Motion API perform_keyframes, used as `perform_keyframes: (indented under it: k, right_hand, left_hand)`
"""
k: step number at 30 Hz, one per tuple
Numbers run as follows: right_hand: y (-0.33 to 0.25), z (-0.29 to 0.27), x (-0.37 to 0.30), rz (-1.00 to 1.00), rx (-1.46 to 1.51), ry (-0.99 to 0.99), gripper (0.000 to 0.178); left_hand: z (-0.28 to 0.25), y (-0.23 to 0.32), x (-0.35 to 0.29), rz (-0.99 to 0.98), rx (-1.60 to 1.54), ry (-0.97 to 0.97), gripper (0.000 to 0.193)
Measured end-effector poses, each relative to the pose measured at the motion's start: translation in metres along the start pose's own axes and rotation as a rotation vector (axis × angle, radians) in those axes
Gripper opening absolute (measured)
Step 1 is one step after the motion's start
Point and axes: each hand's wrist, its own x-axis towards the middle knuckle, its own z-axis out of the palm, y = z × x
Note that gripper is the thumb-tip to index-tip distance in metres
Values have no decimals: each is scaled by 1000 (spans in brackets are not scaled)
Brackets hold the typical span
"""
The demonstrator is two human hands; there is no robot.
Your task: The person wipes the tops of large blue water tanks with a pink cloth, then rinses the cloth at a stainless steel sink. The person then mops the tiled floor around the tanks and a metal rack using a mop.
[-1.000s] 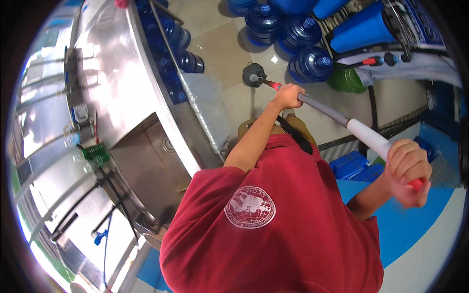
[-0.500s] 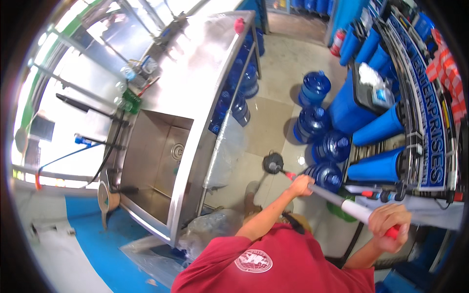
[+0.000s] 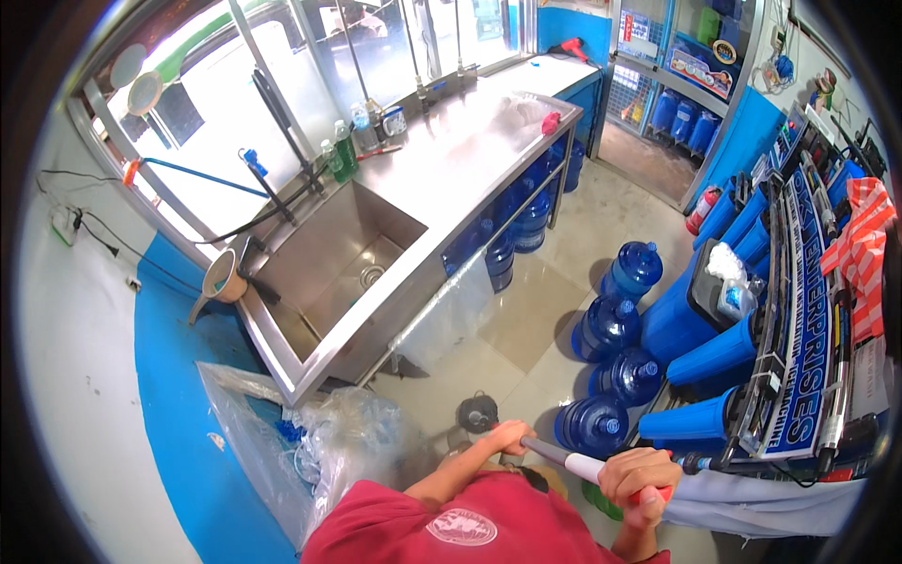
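I hold a long-handled mop [image 3: 547,451] slantwise in front of my red shirt. Its pole is grey and white with a red grip, and its dark round head [image 3: 477,412] rests on the tiled floor. Lower on the grey pole, my left hand [image 3: 510,437] is closed around it. My right hand [image 3: 637,477] wraps the upper end at the red grip. Just right of the pole stands the nearest blue water jug [image 3: 592,425], first in a line of several. Clear plastic bags [image 3: 362,442] lie in a heap to the left of my left arm.
A steel sink [image 3: 348,268] and counter [image 3: 423,160] run along the left, with jugs beneath. Blue filter housings [image 3: 691,420] and a blue bin [image 3: 678,291] line the right. At the back is a glass door [image 3: 672,103]; a red fire extinguisher [image 3: 703,209] stands nearby.
The view has tilted up and turned, bringing the door and back wall into sight. The mop head now sits nearer my body. Both hands keep their hold on the pole.
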Motion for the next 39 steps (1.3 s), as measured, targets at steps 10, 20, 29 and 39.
perform_keyframes:
  k: [10,20,29,39]
  right_hand:
    - [66,51,-60,-154,19,-222,31]
    - [46,75,-34,96,-113,-127,39]
    - [-17,111,-32,154,-154,-136,41]
    - [12,161,-61,-16,-179,-69,42]
  left_hand:
    - [24,-102,-30,-134,29,427,18]
    - [-26,-71,-29,-324,-8,466,12]
    - [8,18,-76,61,-107,149,17]
    - [-17,-29,-129,19,-127,29,13]
